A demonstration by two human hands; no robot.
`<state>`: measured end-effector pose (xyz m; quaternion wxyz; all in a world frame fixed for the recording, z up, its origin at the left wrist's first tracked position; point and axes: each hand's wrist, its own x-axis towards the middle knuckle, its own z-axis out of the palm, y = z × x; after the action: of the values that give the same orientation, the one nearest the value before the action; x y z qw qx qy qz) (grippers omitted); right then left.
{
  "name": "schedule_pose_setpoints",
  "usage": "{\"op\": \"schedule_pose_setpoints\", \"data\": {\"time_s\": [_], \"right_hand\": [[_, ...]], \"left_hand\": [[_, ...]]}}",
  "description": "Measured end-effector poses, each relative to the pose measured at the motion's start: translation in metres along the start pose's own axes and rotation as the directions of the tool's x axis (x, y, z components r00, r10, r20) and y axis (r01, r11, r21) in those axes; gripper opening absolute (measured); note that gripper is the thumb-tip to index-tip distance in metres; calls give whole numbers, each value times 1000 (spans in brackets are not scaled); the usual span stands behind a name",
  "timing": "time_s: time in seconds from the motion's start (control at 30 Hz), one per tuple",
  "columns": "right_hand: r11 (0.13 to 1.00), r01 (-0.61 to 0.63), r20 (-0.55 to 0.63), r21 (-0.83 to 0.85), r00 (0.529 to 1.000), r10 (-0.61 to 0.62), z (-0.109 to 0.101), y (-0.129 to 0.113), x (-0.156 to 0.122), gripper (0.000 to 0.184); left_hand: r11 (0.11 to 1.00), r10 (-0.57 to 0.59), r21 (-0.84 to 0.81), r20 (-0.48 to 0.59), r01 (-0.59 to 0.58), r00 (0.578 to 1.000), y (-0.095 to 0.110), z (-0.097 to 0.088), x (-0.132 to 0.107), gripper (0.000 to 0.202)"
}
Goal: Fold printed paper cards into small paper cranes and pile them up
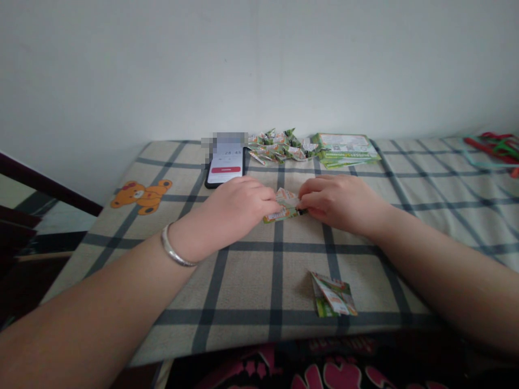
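My left hand (235, 208) and my right hand (338, 202) meet over the middle of a checked cloth (227, 281), both with fingers pinched on a small folded piece of printed green paper (286, 205) that rests on the cloth. A silver bangle (174, 251) sits on my left wrist. Another folded green paper piece (333, 294) lies alone nearer to me, by the cloth's front edge.
A phone (226, 165) with a lit screen lies behind my left hand. Beside it is a heap of several folded paper pieces (279, 145) and a stack of flat green leaflets (346, 148). Red and green strips (497, 146) lie far right. An orange bear print (141, 195) marks the cloth's left side.
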<state>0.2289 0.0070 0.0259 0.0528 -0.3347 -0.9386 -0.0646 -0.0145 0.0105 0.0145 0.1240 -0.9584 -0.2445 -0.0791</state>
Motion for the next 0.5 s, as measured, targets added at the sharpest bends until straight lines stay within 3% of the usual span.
{"op": "schedule_pose_setpoints", "data": {"time_s": [0.5], "right_hand": [[999, -35, 52, -15, 998, 36, -9, 10, -7, 19]], "left_hand": [[999, -30, -36, 81, 33, 996, -3, -13, -4, 29]]}}
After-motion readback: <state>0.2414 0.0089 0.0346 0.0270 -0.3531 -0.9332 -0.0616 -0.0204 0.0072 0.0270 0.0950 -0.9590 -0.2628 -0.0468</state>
